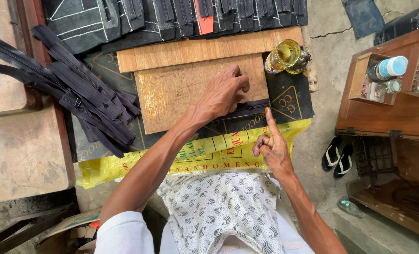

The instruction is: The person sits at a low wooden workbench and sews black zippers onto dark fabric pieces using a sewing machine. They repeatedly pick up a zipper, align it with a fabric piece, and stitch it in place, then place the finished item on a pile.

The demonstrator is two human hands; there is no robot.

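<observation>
My left hand [223,94] lies knuckles-up on a wooden board [172,94], its fingers pressing a black zipper strip [251,107] along the board's lower right edge. My right hand [271,146] points its index finger up so the tip touches the right end of that strip; the other fingers are curled and hold nothing. A glass jar of yellowish liquid [284,56] stands just beyond the board's right corner.
A heap of black zippers [78,94] lies to the left. Black stitched pieces [172,16] line the far edge. A yellow printed sack [209,155] hangs over the near edge. At right, a wooden box [388,94] holds small bottles; sandals [337,157] lie on the floor.
</observation>
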